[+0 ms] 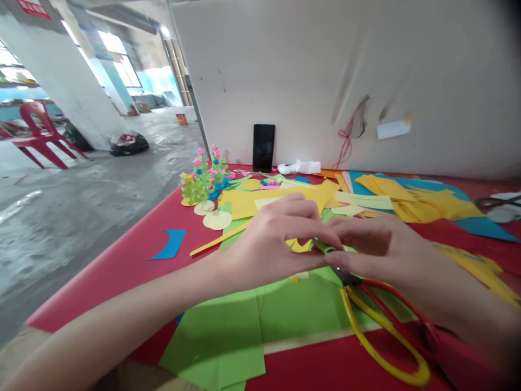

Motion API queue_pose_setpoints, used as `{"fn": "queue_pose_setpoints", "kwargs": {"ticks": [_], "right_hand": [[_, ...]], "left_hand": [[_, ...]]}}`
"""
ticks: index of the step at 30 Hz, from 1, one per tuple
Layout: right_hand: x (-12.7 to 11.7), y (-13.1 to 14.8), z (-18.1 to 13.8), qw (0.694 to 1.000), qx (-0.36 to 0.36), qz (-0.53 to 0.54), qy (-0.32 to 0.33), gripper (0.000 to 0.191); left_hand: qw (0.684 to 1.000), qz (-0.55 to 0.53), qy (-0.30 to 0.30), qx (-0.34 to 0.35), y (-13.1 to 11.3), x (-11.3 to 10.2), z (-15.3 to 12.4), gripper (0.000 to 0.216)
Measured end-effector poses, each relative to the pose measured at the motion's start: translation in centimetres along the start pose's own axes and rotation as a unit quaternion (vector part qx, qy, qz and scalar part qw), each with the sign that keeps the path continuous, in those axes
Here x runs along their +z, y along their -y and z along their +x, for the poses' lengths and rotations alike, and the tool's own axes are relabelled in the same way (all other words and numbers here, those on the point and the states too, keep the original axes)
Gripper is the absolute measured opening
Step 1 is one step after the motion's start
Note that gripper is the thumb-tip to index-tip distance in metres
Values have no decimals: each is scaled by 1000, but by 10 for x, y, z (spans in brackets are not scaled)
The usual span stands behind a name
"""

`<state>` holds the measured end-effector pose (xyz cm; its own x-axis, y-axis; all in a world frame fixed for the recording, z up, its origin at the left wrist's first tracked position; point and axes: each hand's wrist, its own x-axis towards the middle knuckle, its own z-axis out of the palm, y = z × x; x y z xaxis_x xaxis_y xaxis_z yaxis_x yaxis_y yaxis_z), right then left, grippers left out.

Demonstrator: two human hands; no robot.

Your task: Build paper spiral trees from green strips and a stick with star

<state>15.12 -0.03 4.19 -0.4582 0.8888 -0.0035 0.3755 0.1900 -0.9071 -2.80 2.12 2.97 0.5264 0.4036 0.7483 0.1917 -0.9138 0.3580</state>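
My left hand and my right hand meet over the table, fingertips pinched together. Between them is a small curled piece of green paper, gripped from both sides. Partly under my right hand lies a pair of scissors with one yellow and one red handle; its blades are mostly hidden. Beneath both hands are green paper sheets. A thin yellow paper strip runs out to the left behind my left hand.
Small paper trees with pink stars stand at the back left. A black phone leans against the white panel. Yellow paper lies at the right, a blue cutout near the left edge of the red tabletop.
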Motion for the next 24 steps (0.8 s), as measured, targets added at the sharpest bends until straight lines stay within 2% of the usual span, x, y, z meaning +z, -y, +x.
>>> {"fn": "queue_pose_setpoints", "kwargs": {"ticks": [6,16,24], "right_hand": [[-8,2,2,1000,-1,-14,7,15],[-8,5,0,999,28,42,6,9],[-5,1,3,997,44,67,-10,17]], "left_hand": [[999,0,37,35,3,-4,2,14],[999,20,-37,33,4,-5,1,15],[999,13,-49,7,4,-5,2,14]]}}
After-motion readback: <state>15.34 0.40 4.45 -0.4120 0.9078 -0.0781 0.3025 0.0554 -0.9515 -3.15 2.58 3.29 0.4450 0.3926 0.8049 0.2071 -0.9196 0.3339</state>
